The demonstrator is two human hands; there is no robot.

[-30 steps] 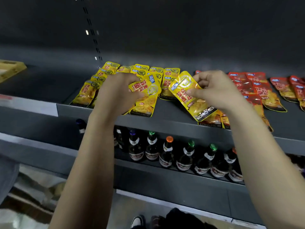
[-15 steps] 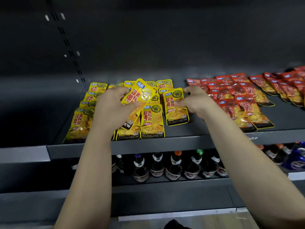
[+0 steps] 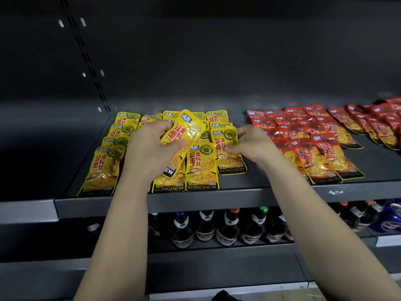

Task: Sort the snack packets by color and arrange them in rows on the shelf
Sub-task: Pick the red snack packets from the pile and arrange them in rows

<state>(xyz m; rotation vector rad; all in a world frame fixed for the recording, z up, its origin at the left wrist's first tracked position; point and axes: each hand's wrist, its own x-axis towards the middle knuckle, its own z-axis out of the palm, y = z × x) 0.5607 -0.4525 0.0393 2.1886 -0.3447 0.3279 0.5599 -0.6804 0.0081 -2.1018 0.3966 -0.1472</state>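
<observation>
While the left hand (image 3: 149, 153) grips a tilted yellow packet (image 3: 183, 137), the right hand (image 3: 252, 144) pinches another yellow packet (image 3: 227, 153) printed KONCHEW, lying on the shelf (image 3: 249, 198).

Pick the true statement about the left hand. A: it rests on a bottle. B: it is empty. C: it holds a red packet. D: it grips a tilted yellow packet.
D: the left hand curls its fingers and thumb round a tilted yellow packet.
</observation>
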